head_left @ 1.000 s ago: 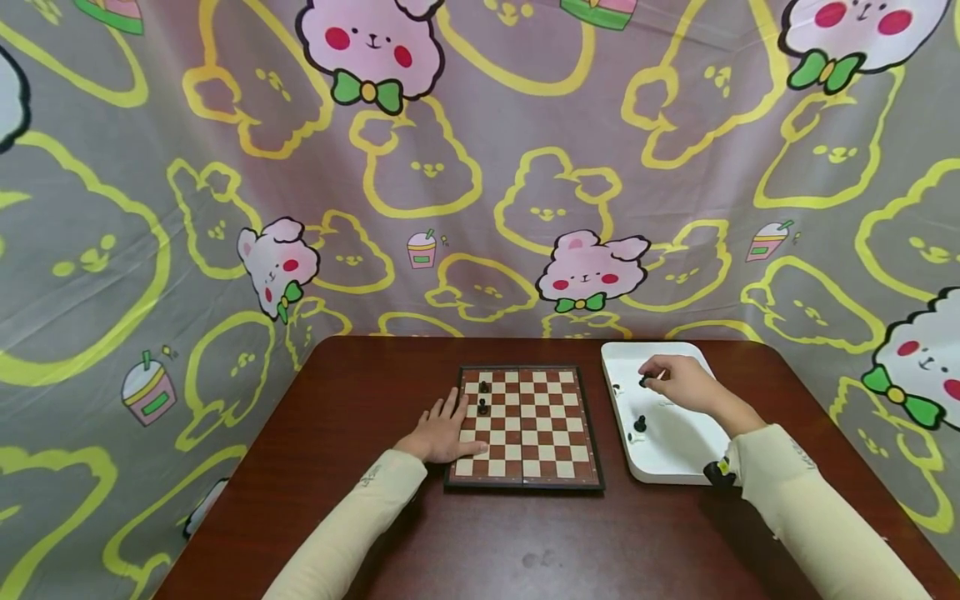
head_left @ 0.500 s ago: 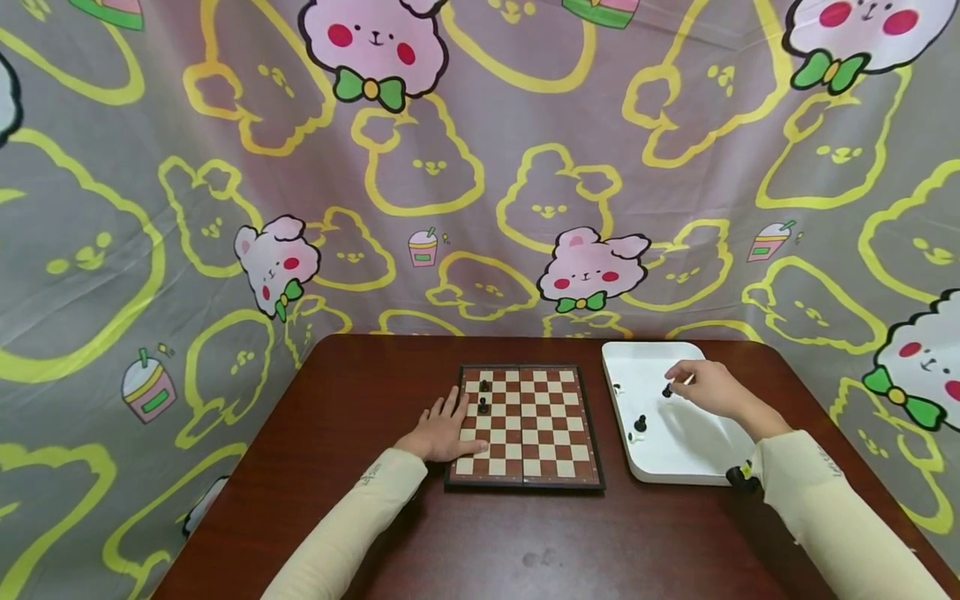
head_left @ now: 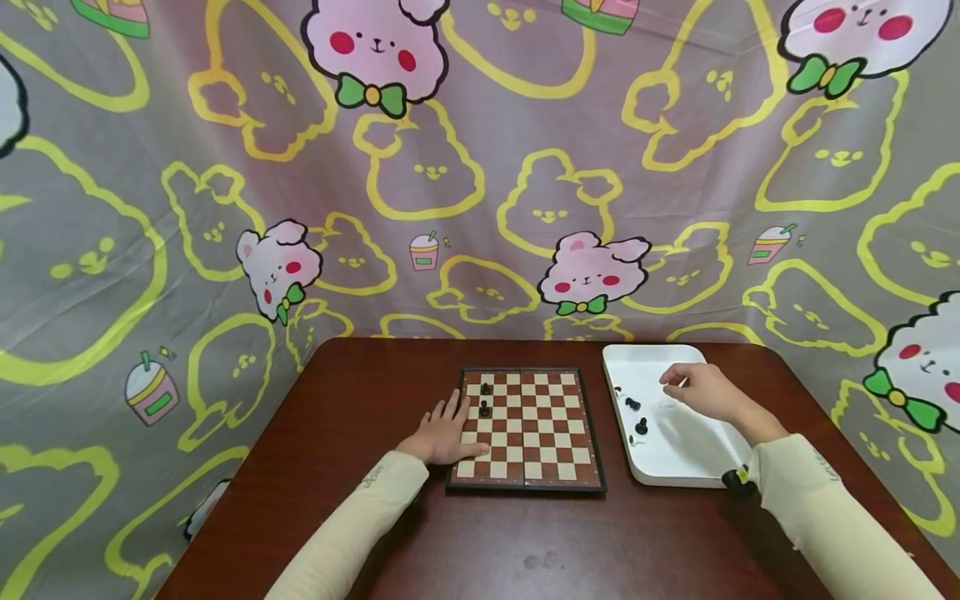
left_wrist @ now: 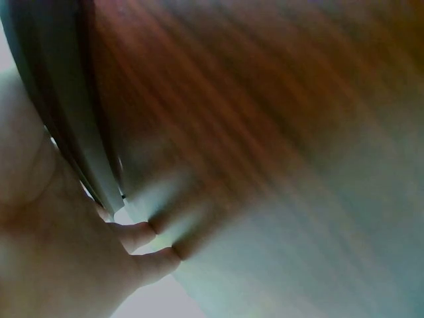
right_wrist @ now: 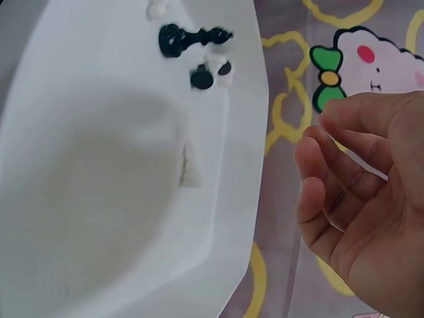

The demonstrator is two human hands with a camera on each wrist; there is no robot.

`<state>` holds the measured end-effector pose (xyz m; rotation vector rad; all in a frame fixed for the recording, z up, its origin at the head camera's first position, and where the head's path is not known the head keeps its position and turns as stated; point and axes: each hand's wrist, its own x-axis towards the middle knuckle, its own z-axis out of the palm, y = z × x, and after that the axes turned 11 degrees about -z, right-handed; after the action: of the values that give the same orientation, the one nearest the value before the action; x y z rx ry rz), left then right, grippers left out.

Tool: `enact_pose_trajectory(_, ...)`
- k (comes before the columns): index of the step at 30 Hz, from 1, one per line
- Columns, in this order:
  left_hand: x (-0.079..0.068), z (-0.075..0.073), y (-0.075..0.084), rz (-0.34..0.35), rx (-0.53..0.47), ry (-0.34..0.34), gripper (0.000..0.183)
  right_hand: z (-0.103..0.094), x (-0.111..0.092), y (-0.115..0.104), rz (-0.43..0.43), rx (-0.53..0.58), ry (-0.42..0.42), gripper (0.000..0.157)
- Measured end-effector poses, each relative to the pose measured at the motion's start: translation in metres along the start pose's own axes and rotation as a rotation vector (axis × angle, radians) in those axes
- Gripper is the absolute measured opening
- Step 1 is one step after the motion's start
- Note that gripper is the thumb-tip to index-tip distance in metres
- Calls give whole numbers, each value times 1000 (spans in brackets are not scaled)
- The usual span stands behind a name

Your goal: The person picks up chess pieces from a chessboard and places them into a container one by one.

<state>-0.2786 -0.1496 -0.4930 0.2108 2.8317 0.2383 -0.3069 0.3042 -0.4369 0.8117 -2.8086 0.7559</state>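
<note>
Brown table (head_left: pixel 540 542), checkered chessboard (head_left: pixel 551 433), dark rim (head_left: pixel 525 487), black pieces (head_left: pixel 484 409)

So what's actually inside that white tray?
Along the white tray's left side lie two black chess pieces and small white pieces. The right hand covers part of the tray in the head view, so whatever lies beneath cannot be seen from there.

Chessboard (head_left: pixel 553 429): reddish-brown and cream checks, black edge (head_left: pixel 525 487). Chess pieces (right_wrist: pixel 173 41): some black, others white. Tray (head_left: pixel 678 463): plain white. Table (head_left: pixel 540 542): dark reddish brown. Sleeves (head_left: pixel 367 521): pale cream, small dark marks (head_left: pixel 372 478), possibly lettering. Curtain (head_left: pixel 480 237): grey, printed with yellow-outlined animals (head_left: pixel 431 172), white rabbits (head_left: pixel 588 271), red cheeks (head_left: pixel 611 281), green bows (head_left: pixel 582 307).
</note>
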Motion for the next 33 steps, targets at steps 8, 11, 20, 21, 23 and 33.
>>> enact_pose_trajectory(8, 1, 3, 0, -1, -8, -1, 97, 6, 9, -15, -44, 22, 34, 13)
enact_pose_trajectory(11, 1, 5, 0, -3, -10, 1, 99, 11, 12, -18, -50, 31, 36, 15)
enact_pose_trajectory(20, 2, 4, -2, -4, -15, 6, 99, 28, 27, -32, -84, 54, 46, 15)
enact_pose_trajectory(21, 3, 4, -2, -2, -20, 8, 99, 30, 29, -34, -84, 58, 44, 14)
enact_pose_trajectory(23, 3, 4, -2, -1, -15, 8, 99, 33, 32, -39, -87, 67, 35, 13)
enact_pose_trajectory(33, 3, 6, -3, -4, -9, 11, 99, 44, 46, -65, -76, 132, -9, 14)
